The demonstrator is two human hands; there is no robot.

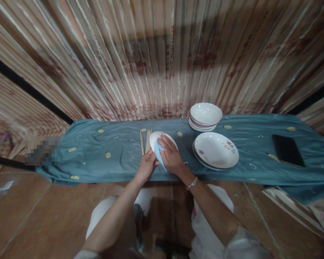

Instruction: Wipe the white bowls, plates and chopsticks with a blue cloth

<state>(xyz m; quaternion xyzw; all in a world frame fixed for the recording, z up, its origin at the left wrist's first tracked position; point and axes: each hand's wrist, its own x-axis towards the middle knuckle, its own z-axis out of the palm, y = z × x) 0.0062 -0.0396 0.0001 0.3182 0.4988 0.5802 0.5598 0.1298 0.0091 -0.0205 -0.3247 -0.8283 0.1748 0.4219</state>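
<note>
A white bowl (154, 137) is held tilted above the table, close in front of me. Its lower part is hidden behind my hands. My left hand (148, 164) is closed on the bowl's near left edge. My right hand (171, 154) presses a folded light blue cloth (159, 154) against the bowl, with its fingers bent over the cloth. Just behind and left of the bowl lie several wooden chopsticks (142, 142), partly covered by the bowl and my left hand. A bracelet circles my right wrist.
On the blue cloth-covered table (94, 165), a stack of white bowls (206, 113) stands at the back right. Nearer is a stack of flower-patterned plates (216, 151). A dark flat tablet-like object (288, 150) lies far right. A striped curtain (151, 72) hangs behind.
</note>
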